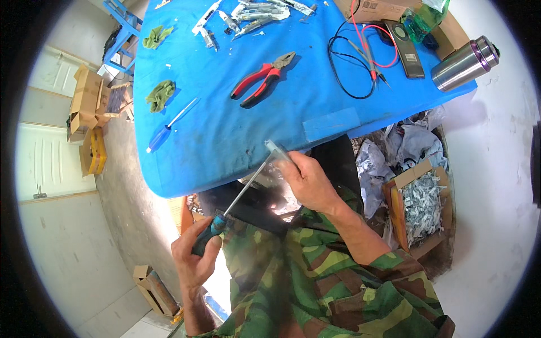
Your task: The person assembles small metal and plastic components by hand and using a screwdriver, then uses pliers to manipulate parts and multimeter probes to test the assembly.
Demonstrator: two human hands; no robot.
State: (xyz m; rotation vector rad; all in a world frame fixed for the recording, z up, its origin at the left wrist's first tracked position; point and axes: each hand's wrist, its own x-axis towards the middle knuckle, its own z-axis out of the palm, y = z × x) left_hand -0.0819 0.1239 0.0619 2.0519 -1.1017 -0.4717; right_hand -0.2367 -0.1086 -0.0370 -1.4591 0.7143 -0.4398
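Observation:
My left hand (190, 256) is wrapped round the dark and teal handle of a screwdriver (243, 194), whose long metal shaft slants up and to the right. Between the fingers of my right hand (311, 183) is a small, narrow, silvery-clear piece (274, 149); its kind is not plain. The screwdriver's tip meets or overlaps this piece, just off the table's near edge. Whether the tip is inside it, I cannot tell. Farther in on the blue-covered table (225, 135) lie red-and-black pliers (264, 79) and a blue-handled screwdriver (169, 128).
Several narrow packaged pieces (256, 17) lie at the far side. Two green cloths (162, 96) are on the left. Meter leads (366, 53), a multimeter (404, 50) and a steel flask (463, 63) stand right. Below is a carton of shredded scraps (421, 208).

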